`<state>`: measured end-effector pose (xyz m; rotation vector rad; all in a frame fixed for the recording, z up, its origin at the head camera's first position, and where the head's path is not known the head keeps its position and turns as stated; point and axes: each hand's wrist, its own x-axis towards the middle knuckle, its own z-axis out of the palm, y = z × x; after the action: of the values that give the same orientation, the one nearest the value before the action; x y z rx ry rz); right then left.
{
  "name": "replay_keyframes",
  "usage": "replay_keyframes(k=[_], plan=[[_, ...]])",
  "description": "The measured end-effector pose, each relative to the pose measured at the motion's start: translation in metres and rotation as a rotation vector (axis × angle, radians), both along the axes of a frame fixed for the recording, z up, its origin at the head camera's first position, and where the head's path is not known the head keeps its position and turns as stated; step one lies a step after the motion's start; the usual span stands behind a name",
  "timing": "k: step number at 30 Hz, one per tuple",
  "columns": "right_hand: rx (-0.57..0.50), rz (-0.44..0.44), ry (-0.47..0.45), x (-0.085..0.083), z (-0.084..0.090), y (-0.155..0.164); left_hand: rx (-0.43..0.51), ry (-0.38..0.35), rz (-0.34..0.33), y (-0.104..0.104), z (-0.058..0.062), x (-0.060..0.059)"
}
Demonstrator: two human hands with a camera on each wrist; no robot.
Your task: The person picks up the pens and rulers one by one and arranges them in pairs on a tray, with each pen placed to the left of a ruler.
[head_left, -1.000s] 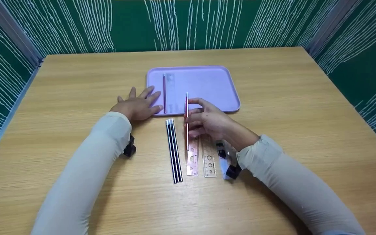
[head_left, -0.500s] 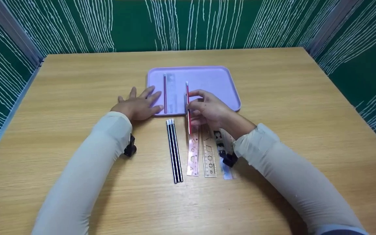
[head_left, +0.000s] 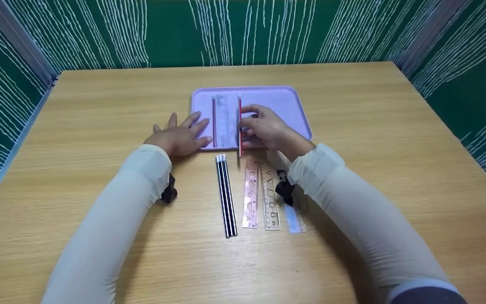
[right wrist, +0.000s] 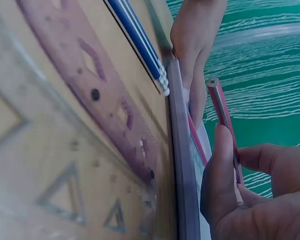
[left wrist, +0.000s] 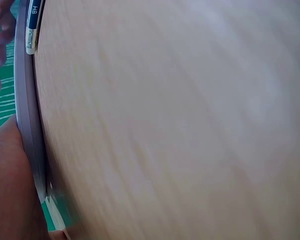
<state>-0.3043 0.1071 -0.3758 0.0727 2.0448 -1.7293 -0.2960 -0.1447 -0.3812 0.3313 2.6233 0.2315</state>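
Observation:
Between the thumb and fingers of my right hand [head_left: 266, 128] is a red pencil [right wrist: 221, 104], held above the purple tray [head_left: 268, 95]. Its eraser end points toward the back; the near end, flat and unsharpened in the right wrist view, reaches past the tray's front rim. My left hand [head_left: 177, 137] lies spread over the tray's front left corner, fingers straight. Beside its fingertips, another red pencil [head_left: 214, 122] lies in the tray, with a clear ruler [head_left: 222, 120] along its right side.
In front of the tray lie several dark striped pencils [head_left: 226, 196] side by side. Right of them are a pink ruler [head_left: 250, 194], a clear ruler [head_left: 271, 198] and a bluish ruler [head_left: 295, 219], partly under my right wrist. Green walls [head_left: 171, 33] stand behind the table.
My right hand has carried the red pencil away from me, from over the rulers to above the tray. The left hand stays in place.

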Motion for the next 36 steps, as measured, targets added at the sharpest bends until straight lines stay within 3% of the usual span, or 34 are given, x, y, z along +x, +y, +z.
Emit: replay_keyframes(k=[21, 36], plan=[[0.052, -0.028, 0.029, -0.029, -0.003, -0.013, 0.002, 0.005, -0.007, -0.001, 0.001, 0.000], [0.153, -0.058, 0.049, -0.035, -0.001, -0.023, 0.008, -0.006, 0.001, -0.002, 0.002, 0.000]])
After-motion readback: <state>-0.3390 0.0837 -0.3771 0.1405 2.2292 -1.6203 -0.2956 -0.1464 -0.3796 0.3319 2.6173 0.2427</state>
